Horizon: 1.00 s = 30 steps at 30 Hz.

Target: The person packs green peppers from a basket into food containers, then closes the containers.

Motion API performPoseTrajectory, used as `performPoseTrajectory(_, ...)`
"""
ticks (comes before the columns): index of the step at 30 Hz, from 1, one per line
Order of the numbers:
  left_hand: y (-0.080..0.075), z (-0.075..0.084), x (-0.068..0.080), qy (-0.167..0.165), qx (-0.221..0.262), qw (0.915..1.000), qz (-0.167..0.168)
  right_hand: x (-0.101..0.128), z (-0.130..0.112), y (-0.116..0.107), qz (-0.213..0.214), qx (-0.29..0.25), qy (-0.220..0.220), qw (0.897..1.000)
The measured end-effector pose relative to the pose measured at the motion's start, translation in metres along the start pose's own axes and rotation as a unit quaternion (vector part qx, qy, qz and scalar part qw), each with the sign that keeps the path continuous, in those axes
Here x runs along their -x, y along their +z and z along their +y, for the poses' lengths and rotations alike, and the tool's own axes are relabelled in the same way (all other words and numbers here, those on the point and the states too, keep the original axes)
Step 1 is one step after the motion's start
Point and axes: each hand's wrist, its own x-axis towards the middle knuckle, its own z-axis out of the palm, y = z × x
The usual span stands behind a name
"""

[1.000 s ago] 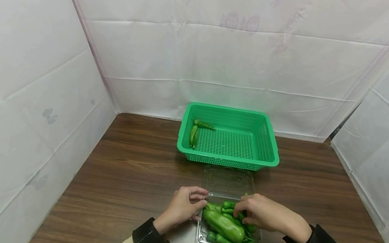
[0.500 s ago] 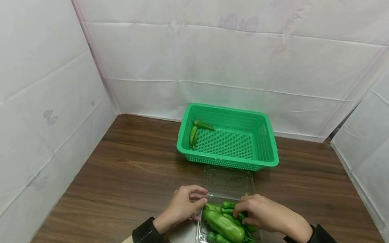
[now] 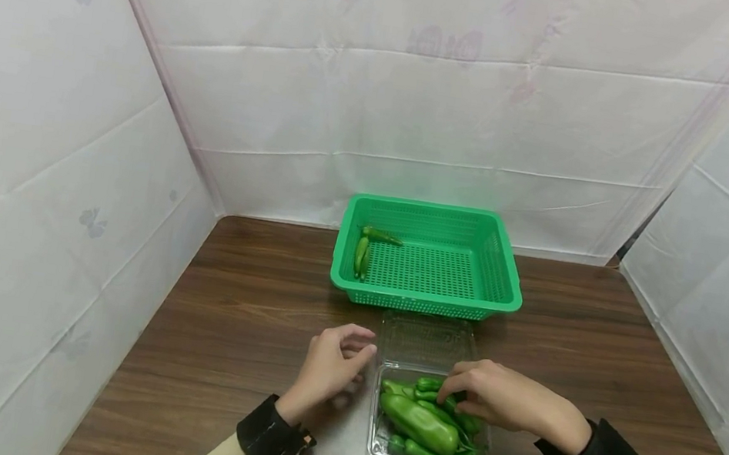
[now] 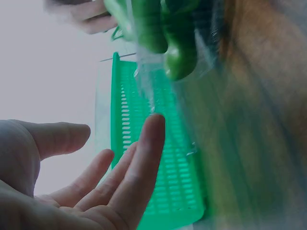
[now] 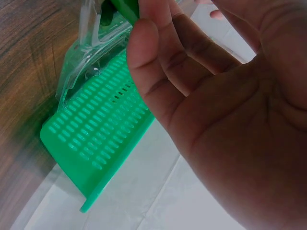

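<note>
A clear plastic clamshell box [image 3: 372, 435] lies with its lid folded back, full of green peppers of several sizes. The largest, a long pale green pepper [image 3: 418, 424], lies across the middle. My right hand [image 3: 495, 394] reaches into the box from the right, its curled fingers at a smaller green pepper [image 3: 451, 405] that they seem to pinch; the fingertips are partly hidden. In the right wrist view a green pepper [image 5: 125, 8] shows at the fingertips. Left of the box, my left hand [image 3: 332, 367] hovers loosely curled, holding nothing.
Behind the box stands a green perforated basket [image 3: 425, 296], with a few slim green peppers [image 3: 361, 254] along its left side. The box's clear lid [image 3: 428, 341] lies flat in front of the basket. White sheets [image 3: 423, 111] wall the brown wooden table [image 3: 242, 303].
My left hand has let go of the box's left edge and moved away to the left and slightly back. The right hand has stayed at the peppers, almost still.
</note>
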Motion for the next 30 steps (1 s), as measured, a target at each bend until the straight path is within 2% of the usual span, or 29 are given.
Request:
performPoseTrajectory(4, -0.006, 0.005, -0.007, 0.036, -0.044, 0.9972, 0.048, 0.001, 0.000, -0.001, 0.004, -0.003, 0.000, 1.000)
performPoseTrajectory(9, -0.014, 0.010, -0.019, 0.080, -0.045, 0.9889, 0.117, 0.002, 0.000, -0.001, 0.016, -0.010, -0.016, 1.000)
performPoseTrajectory(12, -0.020, 0.010, -0.027, 0.089, -0.052, 0.9830, 0.152, 0.003, 0.001, -0.001, 0.029, -0.010, -0.032, 0.999)
performPoseTrajectory(16, -0.026, 0.008, -0.039, 0.081, -0.067, 0.9787, 0.176, 0.002, 0.002, -0.002, 0.045, -0.009, -0.048, 0.998)
performPoseTrajectory(22, -0.032, -0.002, -0.055, 0.045, -0.049, 0.9822, 0.176, 0.000, 0.003, -0.008, 0.070, -0.008, -0.051, 0.996)
performPoseTrajectory(30, -0.032, -0.007, -0.068, 0.003, -0.032, 0.9913, 0.128, -0.006, 0.002, -0.019, 0.111, 0.006, -0.065, 0.992)
